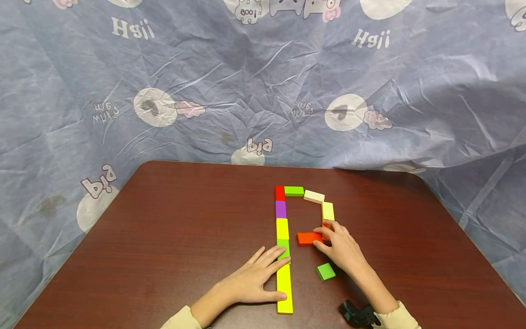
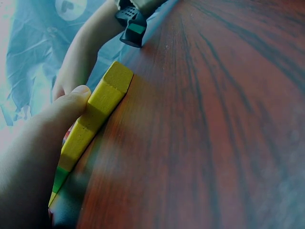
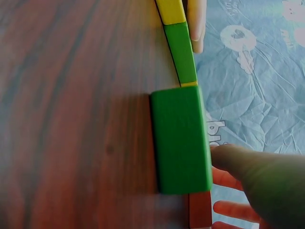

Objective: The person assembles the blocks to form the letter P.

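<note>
In the head view, a straight column of flat coloured blocks runs up the table, with yellow blocks [image 1: 284, 283] nearest, then a green block, a yellow block [image 1: 282, 228], a purple block [image 1: 281, 209] and a red block [image 1: 280, 193]. My left hand [image 1: 255, 278] lies spread over the near part, fingertips on the green block [image 1: 283, 245] and thumb on yellow. My right hand [image 1: 343, 246] pinches the right end of an orange-red block [image 1: 308, 238] between thumb and index finger. Another orange block [image 1: 326, 232] is partly hidden beneath its fingers. A loose green block [image 3: 181, 140] lies below that hand.
From the column's top, a green block [image 1: 294, 191], a cream block [image 1: 314, 196] and a pale yellow block [image 1: 328, 211] curve right and down. The dark wooden table [image 1: 185, 219] meets a grey-blue printed cloth [image 1: 230, 82] behind. A black device [image 1: 356, 314] sits at my right wrist.
</note>
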Available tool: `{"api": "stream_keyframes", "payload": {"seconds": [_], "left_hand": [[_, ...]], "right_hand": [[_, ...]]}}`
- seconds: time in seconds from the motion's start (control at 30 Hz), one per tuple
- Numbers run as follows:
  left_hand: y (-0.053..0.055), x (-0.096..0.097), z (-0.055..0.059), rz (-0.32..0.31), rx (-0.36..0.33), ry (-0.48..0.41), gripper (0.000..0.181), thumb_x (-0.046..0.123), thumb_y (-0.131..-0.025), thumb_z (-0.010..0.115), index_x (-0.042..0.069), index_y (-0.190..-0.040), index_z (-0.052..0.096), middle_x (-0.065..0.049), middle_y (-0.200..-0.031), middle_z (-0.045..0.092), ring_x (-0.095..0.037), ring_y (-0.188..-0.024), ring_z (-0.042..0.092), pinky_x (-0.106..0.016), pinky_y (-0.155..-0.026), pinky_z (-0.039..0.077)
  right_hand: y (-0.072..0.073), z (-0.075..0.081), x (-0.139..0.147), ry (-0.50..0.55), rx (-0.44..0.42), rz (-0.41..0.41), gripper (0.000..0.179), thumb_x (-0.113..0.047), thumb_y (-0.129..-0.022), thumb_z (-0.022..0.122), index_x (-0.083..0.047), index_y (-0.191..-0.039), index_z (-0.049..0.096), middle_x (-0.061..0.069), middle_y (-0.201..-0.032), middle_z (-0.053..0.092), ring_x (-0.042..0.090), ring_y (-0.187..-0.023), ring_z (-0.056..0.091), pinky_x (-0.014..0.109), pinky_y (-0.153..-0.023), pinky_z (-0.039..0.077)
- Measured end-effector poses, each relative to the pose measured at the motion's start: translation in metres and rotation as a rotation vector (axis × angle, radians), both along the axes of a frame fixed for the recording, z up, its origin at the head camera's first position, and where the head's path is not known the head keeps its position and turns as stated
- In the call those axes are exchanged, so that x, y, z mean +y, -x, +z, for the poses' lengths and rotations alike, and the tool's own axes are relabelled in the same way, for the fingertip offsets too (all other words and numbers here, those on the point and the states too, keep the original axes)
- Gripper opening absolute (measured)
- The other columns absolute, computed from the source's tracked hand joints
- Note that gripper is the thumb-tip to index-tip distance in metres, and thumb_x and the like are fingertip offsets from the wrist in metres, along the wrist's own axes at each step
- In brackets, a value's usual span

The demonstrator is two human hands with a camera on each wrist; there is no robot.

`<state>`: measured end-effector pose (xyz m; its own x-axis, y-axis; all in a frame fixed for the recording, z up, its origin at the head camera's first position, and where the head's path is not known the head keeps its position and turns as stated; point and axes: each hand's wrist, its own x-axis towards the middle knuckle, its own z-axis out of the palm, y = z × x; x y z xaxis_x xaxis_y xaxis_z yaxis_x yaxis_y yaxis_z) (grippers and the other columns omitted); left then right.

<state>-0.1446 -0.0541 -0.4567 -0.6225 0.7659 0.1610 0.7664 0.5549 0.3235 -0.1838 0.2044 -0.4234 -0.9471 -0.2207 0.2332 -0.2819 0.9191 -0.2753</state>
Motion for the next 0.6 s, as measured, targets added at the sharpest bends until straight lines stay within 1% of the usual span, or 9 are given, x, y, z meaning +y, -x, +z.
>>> {"api": "stream_keyframes", "payload": {"seconds": [0.1, 0.27, 0.6], "left_hand": [[-0.0001, 0.0, -0.0001, 0.0, 0.004, -0.001, 0.073, 0.067, -0.086, 0.032, 0.024, -0.145, 0.022, 0.001, -0.152, 0.018, -0.016, -0.142, 0.014, -0.048, -0.113, 0.019], [-0.0005, -0.0001, -0.0004, -0.004, 0.008, -0.004, 0.074, 0.067, -0.086, 0.032, 0.023, -0.145, 0.022, 0.001, -0.152, 0.018, -0.016, -0.141, 0.015, -0.048, -0.113, 0.019], [0.0001, -0.0006, -0.0015, -0.002, 0.037, 0.0, 0.074, 0.067, -0.086, 0.032, 0.023, -0.145, 0.023, 0.0, -0.152, 0.02, -0.017, -0.141, 0.017, -0.047, -0.113, 0.019]], "right_hand": [[0.0005, -0.0001, 0.003, -0.001, 0.01, 0.002, 0.029, -0.027, -0.079, 0.068, -0.015, -0.105, 0.067, 0.016, -0.121, 0.053, 0.037, -0.106, 0.051, 0.051, -0.085, 0.046], [0.0008, -0.0003, 0.0069, 0.005, 0.015, -0.019, 0.029, -0.027, -0.079, 0.068, -0.014, -0.105, 0.067, 0.017, -0.119, 0.054, 0.037, -0.105, 0.051, 0.051, -0.085, 0.046], [0.0008, 0.0015, 0.0078, 0.073, -0.037, -0.066, 0.032, -0.025, -0.08, 0.066, -0.01, -0.109, 0.064, 0.024, -0.126, 0.048, 0.042, -0.115, 0.043, 0.057, -0.086, 0.044]]}}
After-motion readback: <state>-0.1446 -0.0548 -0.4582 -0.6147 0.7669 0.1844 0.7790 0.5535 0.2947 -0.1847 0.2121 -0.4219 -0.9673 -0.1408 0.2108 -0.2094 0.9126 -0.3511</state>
